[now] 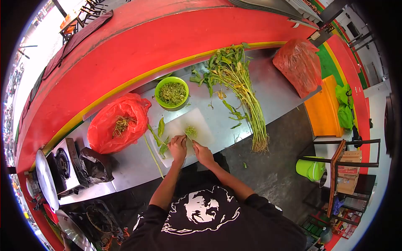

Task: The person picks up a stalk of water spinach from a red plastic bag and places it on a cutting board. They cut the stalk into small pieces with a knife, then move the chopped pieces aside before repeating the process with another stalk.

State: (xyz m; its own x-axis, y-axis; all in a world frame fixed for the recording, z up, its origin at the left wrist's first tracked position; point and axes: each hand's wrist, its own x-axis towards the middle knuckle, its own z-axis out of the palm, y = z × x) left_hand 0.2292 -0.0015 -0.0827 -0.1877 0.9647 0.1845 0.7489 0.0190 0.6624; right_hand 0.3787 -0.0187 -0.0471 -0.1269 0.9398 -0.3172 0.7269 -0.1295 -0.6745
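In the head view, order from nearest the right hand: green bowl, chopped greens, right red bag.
1. Chopped greens, on the board just ahead of the right hand.
2. Green bowl, behind the board, left.
3. Red bag, far right end.

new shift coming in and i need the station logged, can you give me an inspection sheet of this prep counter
surface: steel counter, white cutting board on it
job's things: leafy stems and chopped pile on the board; green bowl of chopped greens; long bunch of greens
clutter: red bag holding scraps; second red bag; black bag
grips: left hand on the stems, grip unclear; right hand closed on a knife
cables: nothing seen
surroundings: gas stove at left, red wall behind
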